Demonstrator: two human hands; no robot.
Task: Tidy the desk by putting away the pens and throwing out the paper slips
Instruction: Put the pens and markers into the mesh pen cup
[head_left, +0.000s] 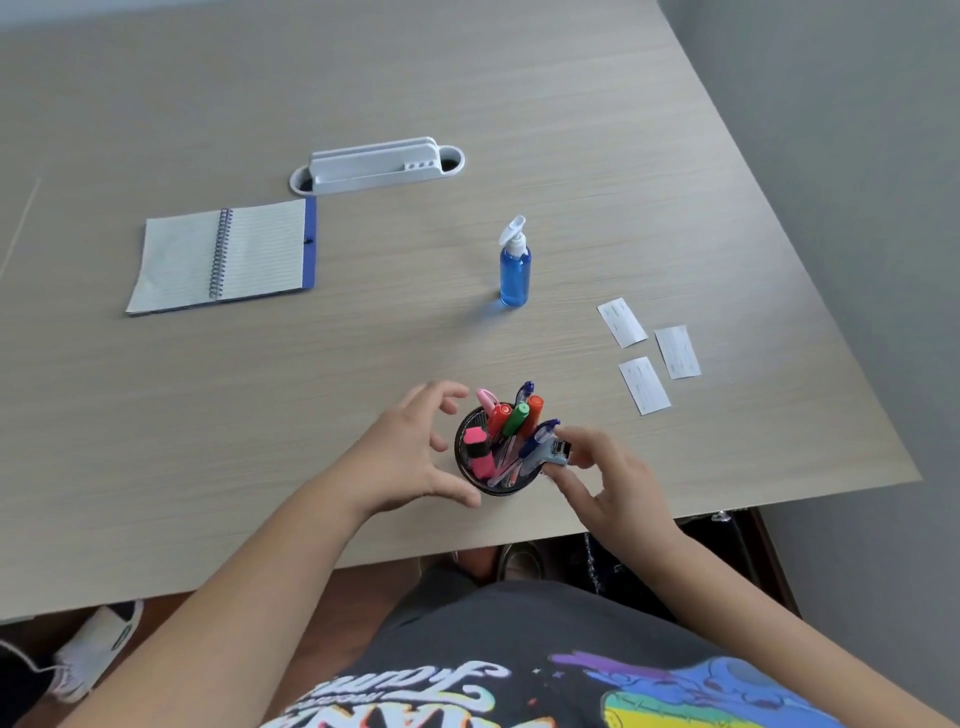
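A black round pen cup (491, 487) stands near the desk's front edge, filled with several pens and markers (511, 423), among them a pink highlighter (479, 451). My left hand (410, 457) curves around the cup's left side with its fingers spread, not clearly touching it. On the cup's right side my right hand (608, 478) pinches a small blue-grey item (558, 451) at the rim. Three white paper slips (622, 322) (677, 352) (644, 385) lie flat on the desk to the right.
A blue spray bottle (515, 267) stands behind the cup. An open spiral notebook (223, 258) lies at the left, and a white desk organiser (376, 165) sits further back. The desk's right edge (810, 291) runs close to the slips.
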